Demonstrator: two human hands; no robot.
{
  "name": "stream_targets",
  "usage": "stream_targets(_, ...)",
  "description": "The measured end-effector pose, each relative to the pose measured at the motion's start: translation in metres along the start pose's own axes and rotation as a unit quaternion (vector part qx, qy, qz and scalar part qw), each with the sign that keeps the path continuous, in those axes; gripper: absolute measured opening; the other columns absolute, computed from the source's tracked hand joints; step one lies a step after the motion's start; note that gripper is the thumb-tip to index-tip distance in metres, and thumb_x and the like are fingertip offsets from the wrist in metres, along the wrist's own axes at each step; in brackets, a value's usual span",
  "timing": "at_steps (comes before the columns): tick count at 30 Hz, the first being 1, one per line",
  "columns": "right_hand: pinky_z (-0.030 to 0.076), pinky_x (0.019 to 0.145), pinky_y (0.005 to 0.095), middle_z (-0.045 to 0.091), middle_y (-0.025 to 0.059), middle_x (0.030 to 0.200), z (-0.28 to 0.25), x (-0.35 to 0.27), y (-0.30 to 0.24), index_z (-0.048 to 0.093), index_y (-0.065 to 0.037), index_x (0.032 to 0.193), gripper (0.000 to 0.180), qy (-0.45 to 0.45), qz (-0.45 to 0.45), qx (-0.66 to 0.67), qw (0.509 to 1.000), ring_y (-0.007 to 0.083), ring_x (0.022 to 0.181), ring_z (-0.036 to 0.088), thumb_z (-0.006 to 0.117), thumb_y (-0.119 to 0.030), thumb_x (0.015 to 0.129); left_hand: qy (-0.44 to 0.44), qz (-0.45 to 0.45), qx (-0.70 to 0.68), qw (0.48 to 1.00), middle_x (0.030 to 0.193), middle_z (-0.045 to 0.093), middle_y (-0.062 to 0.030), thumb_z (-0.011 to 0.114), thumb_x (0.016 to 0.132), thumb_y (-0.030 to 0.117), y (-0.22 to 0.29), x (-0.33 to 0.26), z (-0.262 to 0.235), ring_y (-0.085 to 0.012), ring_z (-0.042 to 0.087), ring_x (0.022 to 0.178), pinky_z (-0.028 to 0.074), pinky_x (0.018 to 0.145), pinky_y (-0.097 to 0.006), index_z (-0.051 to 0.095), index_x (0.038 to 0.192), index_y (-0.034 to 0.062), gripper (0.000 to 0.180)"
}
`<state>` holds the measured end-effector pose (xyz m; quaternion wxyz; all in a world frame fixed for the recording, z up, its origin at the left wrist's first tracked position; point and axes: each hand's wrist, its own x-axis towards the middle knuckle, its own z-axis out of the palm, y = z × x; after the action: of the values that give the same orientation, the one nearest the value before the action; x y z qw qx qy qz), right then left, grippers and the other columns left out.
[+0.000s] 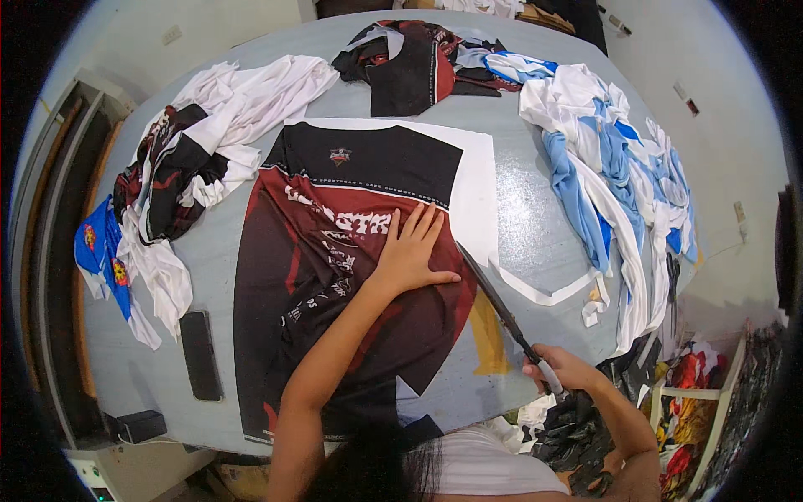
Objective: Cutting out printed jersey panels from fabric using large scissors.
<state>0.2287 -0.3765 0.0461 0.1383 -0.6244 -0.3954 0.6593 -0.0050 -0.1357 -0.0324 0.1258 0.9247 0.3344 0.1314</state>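
A black and dark red printed jersey panel (335, 209) lies spread across the middle of the table. My left hand (410, 255) rests flat on it, fingers spread, just right of the white lettering. My right hand (552, 368) grips the handles of long dark scissors (502, 314) beside the panel's right edge. Their blades point up and left, with the tip at that edge near my left thumb; whether they bite into cloth I cannot tell. White margin material (473, 180) borders the panel's top and upper right, and a narrow white strip (544, 293) curls away from it.
White, black and blue garments (192, 151) heap at the left, dark red and black pieces (410, 67) at the far side, white and light blue cloth (594, 151) at the right. A black phone (201, 356) lies near the table's left edge. Scraps fill a shelf (690, 393) at the lower right.
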Motion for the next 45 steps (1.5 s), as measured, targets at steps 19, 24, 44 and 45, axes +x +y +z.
stream_targets(19, 0.044, 0.046, 0.0275, 0.057, 0.0074, 0.061, 0.027, 0.025, -0.036, 0.054, 0.005, 0.094, 0.057, 0.082, 0.024, -0.071, 0.994, 0.0139, 0.050, 0.057, 0.058, -0.051, 0.083, 0.063, 0.010, -0.019, 0.998, 0.143, 0.028, -0.0170, 0.060, 0.059, 0.073, -0.004, 0.000, 0.007, -0.0273, 0.020, 0.135, 0.008, 0.109, -0.054, 0.029, 0.135, -0.0068, 0.115)
stream_targets(24, 0.045, 0.046, 0.0271, 0.057, 0.0076, 0.062, 0.030, 0.021, -0.037, 0.053, 0.006, 0.097, 0.058, 0.075, 0.039, -0.078, 0.993, 0.0147, 0.052, 0.059, 0.057, -0.051, 0.084, 0.056, 0.009, -0.013, 0.998, 0.144, 0.027, -0.0167, 0.057, 0.058, 0.076, -0.004, 0.000, 0.009, -0.0272, 0.020, 0.136, 0.008, 0.108, -0.054, 0.029, 0.135, -0.0069, 0.117)
stream_targets(44, 0.046, 0.052, 0.0279, 0.056, 0.0060, 0.067, 0.032, 0.003, -0.014, 0.052, 0.001, 0.096, 0.047, 0.044, 0.014, -0.065, 0.997, 0.0141, 0.057, 0.057, 0.055, -0.045, 0.087, 0.070, 0.032, -0.015, 0.997, 0.142, 0.032, -0.0142, 0.054, 0.068, 0.070, -0.012, -0.002, 0.013, -0.0272, 0.023, 0.134, 0.010, 0.109, -0.053, 0.036, 0.134, 0.0004, 0.098)
stream_targets(45, 0.046, 0.052, 0.0283, 0.055, 0.0065, 0.068, 0.031, 0.003, -0.014, 0.052, 0.001, 0.095, 0.047, 0.051, 0.026, -0.090, 0.994, 0.0143, 0.057, 0.057, 0.056, -0.045, 0.087, 0.078, 0.035, -0.030, 0.996, 0.141, 0.034, -0.0141, 0.056, 0.066, 0.069, -0.012, -0.002, 0.013, -0.0271, 0.025, 0.133, 0.011, 0.108, -0.053, 0.039, 0.132, -0.0001, 0.097)
